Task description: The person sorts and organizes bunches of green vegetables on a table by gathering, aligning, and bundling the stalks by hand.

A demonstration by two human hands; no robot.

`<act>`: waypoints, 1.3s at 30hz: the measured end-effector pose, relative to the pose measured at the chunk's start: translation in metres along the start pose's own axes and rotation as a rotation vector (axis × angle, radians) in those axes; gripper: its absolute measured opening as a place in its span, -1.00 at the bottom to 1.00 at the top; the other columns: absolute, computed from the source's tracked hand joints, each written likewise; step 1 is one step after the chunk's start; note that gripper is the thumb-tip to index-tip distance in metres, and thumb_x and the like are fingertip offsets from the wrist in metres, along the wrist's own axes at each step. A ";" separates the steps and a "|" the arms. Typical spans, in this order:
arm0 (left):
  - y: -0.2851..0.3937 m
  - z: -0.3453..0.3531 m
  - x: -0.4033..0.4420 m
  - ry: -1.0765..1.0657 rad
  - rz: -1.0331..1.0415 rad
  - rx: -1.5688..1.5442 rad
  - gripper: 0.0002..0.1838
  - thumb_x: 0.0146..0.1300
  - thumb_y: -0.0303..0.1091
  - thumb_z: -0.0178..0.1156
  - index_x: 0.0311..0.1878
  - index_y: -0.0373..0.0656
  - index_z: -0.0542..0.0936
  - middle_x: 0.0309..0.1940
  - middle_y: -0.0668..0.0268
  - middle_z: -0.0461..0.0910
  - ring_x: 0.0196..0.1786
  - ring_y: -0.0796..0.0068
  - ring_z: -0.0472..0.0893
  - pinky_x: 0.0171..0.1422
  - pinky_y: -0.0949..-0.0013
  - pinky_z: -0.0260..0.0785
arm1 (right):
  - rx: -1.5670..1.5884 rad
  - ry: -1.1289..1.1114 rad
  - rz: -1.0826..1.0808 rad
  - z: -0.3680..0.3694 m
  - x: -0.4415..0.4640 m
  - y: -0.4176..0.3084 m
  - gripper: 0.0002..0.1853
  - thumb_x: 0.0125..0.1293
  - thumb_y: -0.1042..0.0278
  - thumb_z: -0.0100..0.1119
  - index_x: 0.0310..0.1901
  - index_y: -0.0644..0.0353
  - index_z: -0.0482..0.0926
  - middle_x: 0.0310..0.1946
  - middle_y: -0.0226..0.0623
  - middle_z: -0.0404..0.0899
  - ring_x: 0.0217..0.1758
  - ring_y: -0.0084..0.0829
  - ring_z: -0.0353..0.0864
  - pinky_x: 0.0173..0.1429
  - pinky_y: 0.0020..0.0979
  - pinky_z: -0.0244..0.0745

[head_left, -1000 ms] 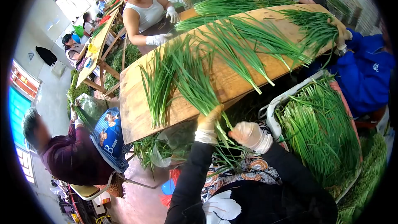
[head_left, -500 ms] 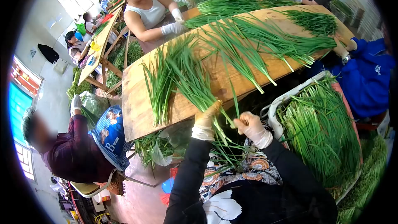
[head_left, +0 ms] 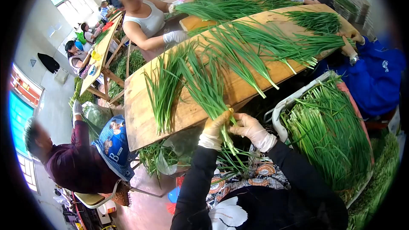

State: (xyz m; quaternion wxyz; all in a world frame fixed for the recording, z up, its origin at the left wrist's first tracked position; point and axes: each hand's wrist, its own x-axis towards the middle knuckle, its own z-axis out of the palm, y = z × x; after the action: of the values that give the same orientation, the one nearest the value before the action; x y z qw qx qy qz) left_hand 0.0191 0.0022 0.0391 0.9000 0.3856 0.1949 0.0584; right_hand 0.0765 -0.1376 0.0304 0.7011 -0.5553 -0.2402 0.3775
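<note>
My left hand [head_left: 216,127], in a pale glove, is wrapped around a bunch of green chives [head_left: 208,89] near its stem end. The leaves fan out over the wooden table [head_left: 136,115], while the white stem ends stick out below my fist past the table's edge. Close beside it, my gloved right hand [head_left: 250,130] is closed, thumb and fingertips at the stems of the same bunch. Just what those fingertips pinch is partly hidden. A second pile of chives [head_left: 162,96] lies on the table to the left.
More chives [head_left: 240,61] lie across the table to the right. A white-rimmed crate [head_left: 279,125] full of chives stands at my right. A person in a blue top [head_left: 370,76] works at the right end, another in a white top [head_left: 149,19] across the table, and one sits at left [head_left: 72,162].
My right hand has moved back against the bunch beside my left hand; the single long leaf it was pulling no longer shows. The person across has drawn their hands and chives leftward.
</note>
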 end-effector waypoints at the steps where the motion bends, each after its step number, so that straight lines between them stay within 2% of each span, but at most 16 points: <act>1: 0.001 0.001 0.000 0.018 0.014 0.036 -0.69 0.06 -0.36 0.21 -0.10 -0.21 0.48 -0.37 0.42 0.52 -0.51 0.63 0.43 -0.42 0.59 0.33 | 0.002 0.012 0.062 0.001 0.002 0.006 -0.47 0.07 0.51 0.17 0.09 0.33 0.22 -0.18 -0.30 0.46 -0.21 -0.59 0.44 -0.06 -0.56 0.34; 3: 0.007 0.003 -0.004 0.099 -0.024 0.076 -0.69 0.03 -0.37 0.23 -0.13 -0.20 0.47 -0.39 0.38 0.52 -0.48 0.56 0.46 -0.41 0.53 0.36 | -0.019 0.026 0.088 0.003 0.002 0.022 -0.62 0.08 0.56 0.13 -0.04 0.34 0.31 -0.32 -0.32 0.53 -0.35 -0.59 0.47 -0.15 -0.57 0.38; 4: 0.016 0.007 -0.007 0.159 -0.074 0.081 -0.69 0.00 -0.37 0.26 -0.16 -0.19 0.46 -0.39 0.35 0.51 -0.45 0.49 0.49 -0.39 0.46 0.39 | 0.117 0.010 0.152 0.007 -0.006 0.013 -0.70 0.08 0.57 0.11 -0.13 0.36 0.35 -0.35 -0.29 0.53 -0.39 -0.60 0.47 -0.23 -0.59 0.38; 6: 0.014 -0.014 0.008 0.097 0.040 -0.008 -0.70 0.01 -0.39 0.25 -0.16 -0.17 0.46 -0.40 0.39 0.50 -0.40 0.54 0.48 -0.30 0.47 0.38 | -0.015 0.020 0.223 0.004 -0.019 0.020 -0.78 0.07 0.57 0.11 -0.21 0.37 0.39 -0.40 -0.27 0.55 -0.42 -0.60 0.48 -0.30 -0.61 0.37; 8: 0.027 0.002 -0.001 0.048 0.057 0.003 -0.69 0.08 -0.35 0.19 -0.09 -0.18 0.49 -0.44 0.49 0.50 -0.51 0.68 0.39 -0.44 0.63 0.26 | 0.184 0.023 0.241 -0.004 -0.033 0.033 -0.71 0.06 0.47 0.18 -0.18 0.37 0.41 -0.39 -0.25 0.57 -0.46 -0.59 0.48 -0.33 -0.62 0.36; 10: 0.028 0.006 -0.003 0.021 0.049 0.036 -0.68 0.08 -0.35 0.20 -0.07 -0.17 0.48 -0.41 0.51 0.50 -0.49 0.69 0.39 -0.42 0.61 0.26 | 0.248 -0.069 0.329 -0.018 -0.033 0.036 -0.57 0.06 0.32 0.21 -0.06 0.35 0.37 -0.31 -0.30 0.57 -0.37 -0.62 0.49 -0.28 -0.64 0.34; 12: 0.021 0.008 -0.001 0.049 -0.020 0.004 -0.68 0.08 -0.35 0.20 -0.07 -0.18 0.48 -0.38 0.49 0.51 -0.48 0.68 0.39 -0.41 0.59 0.27 | 0.264 -0.051 0.165 -0.004 -0.036 0.003 -0.51 0.06 0.19 0.21 -0.02 0.29 0.38 -0.25 -0.38 0.55 -0.27 -0.66 0.47 -0.22 -0.69 0.30; 13: 0.019 0.009 -0.003 -0.005 -0.019 0.004 -0.68 0.08 -0.35 0.20 -0.08 -0.17 0.48 -0.36 0.47 0.52 -0.46 0.68 0.40 -0.39 0.57 0.29 | 0.242 -0.099 0.013 -0.001 -0.029 0.004 -0.58 0.06 0.18 0.22 -0.08 0.23 0.44 -0.22 -0.42 0.53 -0.22 -0.72 0.43 -0.20 -0.72 0.26; 14: 0.013 0.009 -0.001 0.003 0.003 0.014 -0.69 0.07 -0.33 0.20 -0.09 -0.17 0.49 -0.36 0.47 0.51 -0.47 0.67 0.40 -0.38 0.58 0.32 | 0.243 -0.097 0.011 0.003 -0.026 0.002 -0.58 0.06 0.18 0.22 -0.08 0.23 0.44 -0.22 -0.42 0.53 -0.22 -0.72 0.43 -0.20 -0.72 0.26; 17: 0.003 0.005 0.001 -0.054 -0.018 0.003 -0.69 0.06 -0.33 0.22 -0.11 -0.20 0.49 -0.39 0.42 0.51 -0.50 0.65 0.39 -0.42 0.62 0.27 | 0.207 0.043 0.113 0.003 -0.021 0.006 -0.76 0.10 0.26 0.19 -0.26 0.22 0.52 -0.37 -0.47 0.55 -0.39 -0.73 0.44 -0.26 -0.71 0.29; 25: 0.000 0.020 -0.007 -0.015 0.012 0.076 -0.61 0.01 -0.40 0.25 -0.06 -0.25 0.43 -0.28 0.33 0.54 -0.39 0.63 0.44 -0.30 0.62 0.27 | 0.460 0.111 0.179 0.009 -0.038 0.009 -0.82 0.12 0.29 0.16 -0.34 0.22 0.50 -0.40 -0.42 0.54 -0.47 -0.73 0.42 -0.34 -0.73 0.31; 33: 0.000 0.038 -0.006 -0.089 0.005 0.154 -0.61 -0.03 -0.47 0.26 -0.08 -0.26 0.44 -0.30 0.29 0.55 -0.30 0.51 0.52 -0.28 0.58 0.33 | 0.230 0.028 0.086 -0.011 -0.061 -0.002 -0.75 0.11 0.20 0.17 -0.38 0.25 0.50 -0.46 -0.42 0.53 -0.49 -0.72 0.39 -0.36 -0.71 0.28; 35: 0.003 0.039 -0.005 -0.078 0.051 0.246 -0.64 -0.02 -0.47 0.25 -0.11 -0.29 0.46 -0.29 0.30 0.55 -0.31 0.53 0.52 -0.27 0.59 0.33 | 0.046 0.033 0.025 -0.011 -0.064 -0.005 -0.75 0.12 0.22 0.16 -0.39 0.27 0.48 -0.45 -0.34 0.55 -0.49 -0.70 0.40 -0.36 -0.67 0.30; 36: 0.010 0.039 -0.004 -0.078 0.051 0.247 -0.64 -0.02 -0.47 0.25 -0.11 -0.29 0.46 -0.29 0.30 0.55 -0.31 0.53 0.52 -0.27 0.59 0.33 | 0.094 0.034 0.014 -0.012 -0.069 0.001 -0.80 0.14 0.29 0.14 -0.43 0.28 0.46 -0.41 -0.25 0.57 -0.47 -0.67 0.46 -0.37 -0.64 0.35; 38: 0.031 0.036 0.000 0.075 0.005 0.060 -0.70 0.03 -0.37 0.24 -0.18 -0.32 0.51 -0.38 0.35 0.55 -0.37 0.61 0.49 -0.24 0.63 0.30 | 0.042 -0.029 -0.044 -0.016 -0.080 0.021 -0.87 0.16 0.41 0.10 -0.39 0.31 0.45 -0.34 -0.22 0.57 -0.38 -0.60 0.53 -0.24 -0.56 0.45; 39: 0.042 0.034 0.000 0.076 0.012 0.025 -0.74 0.04 -0.35 0.23 -0.22 -0.29 0.53 -0.43 0.38 0.54 -0.43 0.63 0.46 -0.28 0.63 0.29 | -0.184 -0.011 0.099 -0.016 -0.088 0.021 -0.87 0.13 0.46 0.11 -0.31 0.32 0.44 -0.31 -0.22 0.57 -0.35 -0.57 0.55 -0.23 -0.57 0.47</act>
State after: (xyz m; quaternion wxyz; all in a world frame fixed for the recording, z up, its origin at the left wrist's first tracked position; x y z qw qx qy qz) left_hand 0.0343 0.0087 0.0908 0.8867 0.3954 0.2273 0.0761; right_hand 0.0306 -0.2155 0.0134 0.6262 -0.6264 -0.2503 0.3910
